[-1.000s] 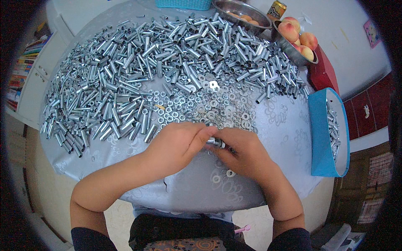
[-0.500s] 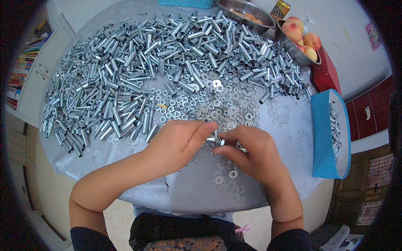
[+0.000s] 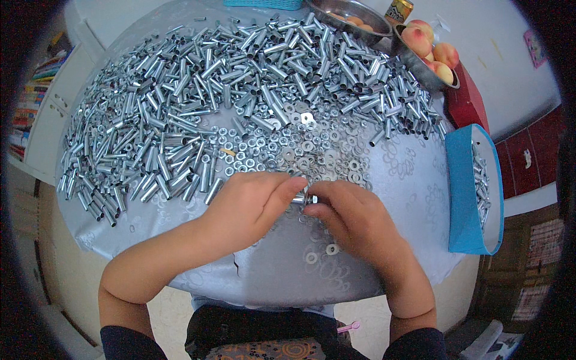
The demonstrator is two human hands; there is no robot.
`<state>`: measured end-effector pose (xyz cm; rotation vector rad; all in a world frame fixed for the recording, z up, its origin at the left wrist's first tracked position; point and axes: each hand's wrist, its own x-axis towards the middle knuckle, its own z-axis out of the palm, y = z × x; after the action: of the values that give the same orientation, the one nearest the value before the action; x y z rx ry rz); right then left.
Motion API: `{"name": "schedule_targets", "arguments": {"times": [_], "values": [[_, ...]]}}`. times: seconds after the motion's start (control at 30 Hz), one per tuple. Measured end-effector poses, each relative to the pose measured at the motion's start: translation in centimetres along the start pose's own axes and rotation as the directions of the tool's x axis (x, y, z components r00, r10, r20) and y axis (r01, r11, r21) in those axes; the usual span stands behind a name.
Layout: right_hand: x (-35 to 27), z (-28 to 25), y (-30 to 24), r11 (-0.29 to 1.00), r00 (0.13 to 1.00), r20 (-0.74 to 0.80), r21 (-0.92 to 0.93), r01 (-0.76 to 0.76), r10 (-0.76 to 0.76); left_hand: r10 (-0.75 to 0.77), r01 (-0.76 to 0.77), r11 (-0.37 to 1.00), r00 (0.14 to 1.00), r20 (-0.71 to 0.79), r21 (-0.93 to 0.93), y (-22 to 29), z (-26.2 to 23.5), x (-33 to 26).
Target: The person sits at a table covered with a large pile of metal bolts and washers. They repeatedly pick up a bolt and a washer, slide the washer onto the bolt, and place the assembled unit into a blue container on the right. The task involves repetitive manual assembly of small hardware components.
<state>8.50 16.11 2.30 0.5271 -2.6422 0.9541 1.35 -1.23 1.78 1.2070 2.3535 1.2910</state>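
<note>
My left hand (image 3: pixel 249 201) is closed, its thumb and fingers round a short metal sleeve bolt (image 3: pixel 297 198) held just over the table. At the bolt's right end is a hex nut (image 3: pixel 313 199), pinched between the thumb and forefinger of my right hand (image 3: pixel 355 221). Most of the bolt is covered by my left fingers. Flat washers (image 3: pixel 330 159) lie beyond my hands, with loose hex nuts (image 3: pixel 240 156) to their left. Two larger washers (image 3: pixel 332 248) rest on the cloth near my right wrist.
A broad heap of metal sleeves (image 3: pixel 258 66) spreads over the table's far and left parts. At right stands a blue box (image 3: pixel 463 198) with metal pieces inside. Behind are a bowl (image 3: pixel 414 69) of peaches, another bowl (image 3: pixel 375 41) with eggs, a can (image 3: pixel 398 11) and a red box (image 3: pixel 471 105).
My right thumb and forefinger have closed in on the nut and shifted slightly left. My left hand keeps its hold on the bolt, and the whole view has shifted a little.
</note>
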Motion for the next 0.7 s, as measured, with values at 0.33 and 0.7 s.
{"name": "schedule_targets", "arguments": {"times": [0.33,0.7], "values": [[0.4,-1.3,-2.2,0.892,0.933,0.133,0.275,-0.359,0.335,0.170,-0.157,0.980,0.980,-0.106,0.119,-0.4,0.4,-0.4],[0.3,-1.2,-1.2,0.950,0.957,0.073,0.122,-0.287,0.280,-0.024,0.025,0.999,0.999,-0.022,0.037,0.1,0.2,-0.1]]}}
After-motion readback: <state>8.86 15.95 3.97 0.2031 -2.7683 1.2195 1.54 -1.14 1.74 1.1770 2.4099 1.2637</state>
